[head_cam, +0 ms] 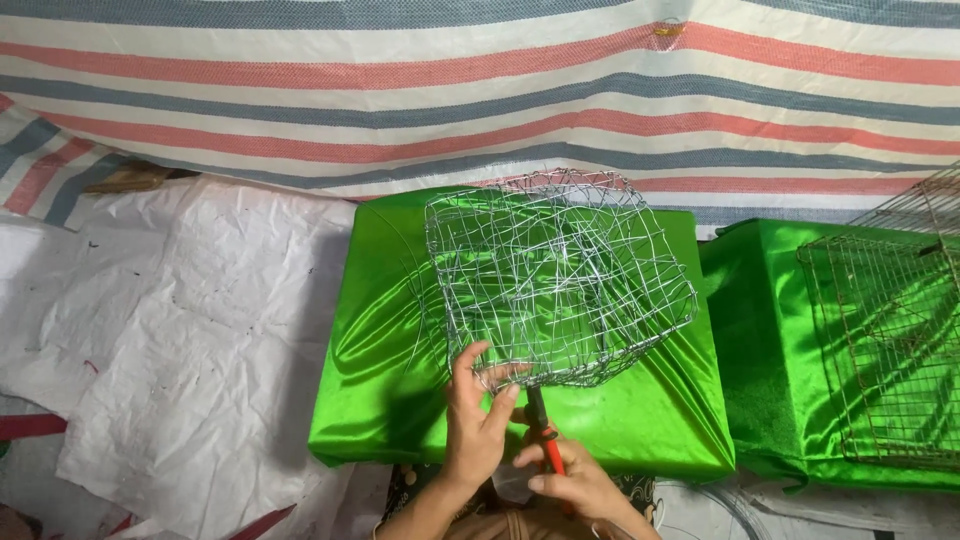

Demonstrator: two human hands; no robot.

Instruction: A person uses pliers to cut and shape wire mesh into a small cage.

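Note:
A silvery wire basket (560, 275), woven from bent wire, rests tilted on a block covered in shiny green cloth (400, 330). My left hand (478, 410) pinches the basket's near lower rim with thumb and fingers. Just to its right, my right hand (570, 480) grips red-handled pliers (545, 435), whose dark jaws point up and meet the wire at the rim beside my left fingertips.
A second green-covered block (760, 340) at the right carries a rusty, finer wire cage (890, 340). White crumpled sheeting (180, 330) lies at the left. A striped red, blue and white tarp (480, 90) hangs behind.

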